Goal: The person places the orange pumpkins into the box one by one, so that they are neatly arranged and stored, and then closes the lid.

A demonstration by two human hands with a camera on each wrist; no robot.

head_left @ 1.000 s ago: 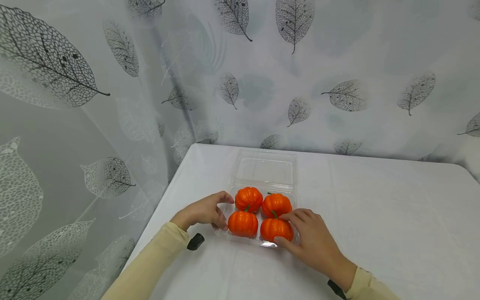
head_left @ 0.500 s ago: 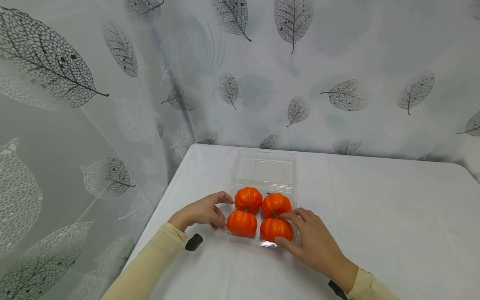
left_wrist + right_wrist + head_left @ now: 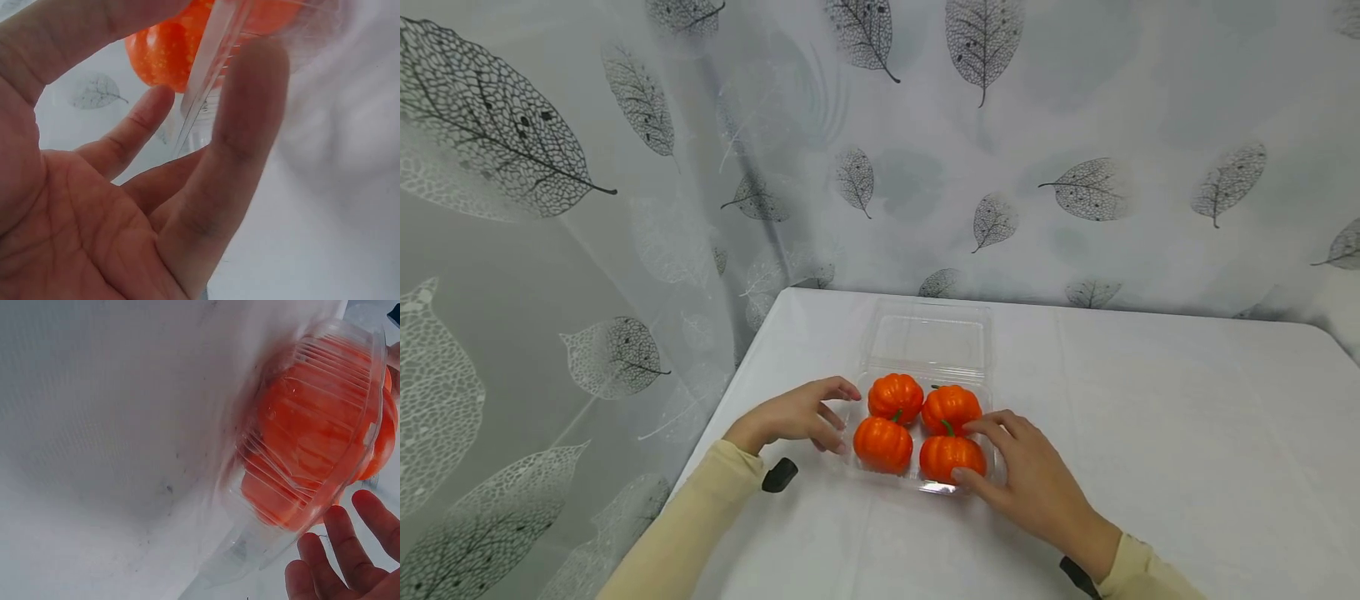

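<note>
Several small orange pumpkins with green stems sit in a clear plastic clamshell box point(image 3: 936, 488); its lid point(image 3: 931, 337) is folded back, away from me. The front left pumpkin point(image 3: 883, 445) is nearest my left hand point(image 3: 793, 417), which is beside the box's left side with fingers spread and a gap to the pumpkins. My right hand point(image 3: 1030, 475) is at the right side, its thumb and fingertips by the front right pumpkin point(image 3: 952, 459). In the right wrist view its loosely bent fingers point(image 3: 340, 540) are at the box's rim; whether they touch it I cannot tell.
A white-covered table point(image 3: 1172, 433) extends to the right of the box. Leaf-printed curtains point(image 3: 925, 167) hang behind it and along its left side. Each wrist wears a small black device point(image 3: 780, 475).
My left hand has drawn slightly left, away from the box and pumpkins, its fingers spreading a little. The right hand has barely shifted. The pumpkins and box look unmoved.
</note>
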